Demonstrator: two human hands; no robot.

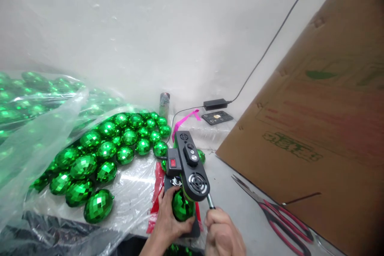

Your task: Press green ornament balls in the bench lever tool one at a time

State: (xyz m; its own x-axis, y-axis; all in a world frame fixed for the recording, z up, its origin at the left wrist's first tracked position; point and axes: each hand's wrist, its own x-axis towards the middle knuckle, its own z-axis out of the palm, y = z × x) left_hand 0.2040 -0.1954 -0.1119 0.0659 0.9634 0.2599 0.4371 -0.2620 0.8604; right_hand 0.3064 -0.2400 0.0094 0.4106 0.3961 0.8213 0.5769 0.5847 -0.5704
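Note:
My left hand (168, 218) is wrapped round a green faceted ornament (181, 207) and holds it under the head of a small black machine (188, 165). The machine has a red switch and a round vent. My right hand (223, 234) is closed in a fist on the machine's metal lever (211, 201), just right of the ornament. A red sheet (156, 192) lies under the machine's base.
Several green faceted ornaments (105, 152) lie on clear plastic (132, 184) to the left, with more in a plastic bag (36, 100). Red-handled scissors (279, 218) lie at the right beside a leaning cardboard sheet (318, 128). A power adapter (215, 104), remote (217, 117) and can (164, 105) sit by the wall.

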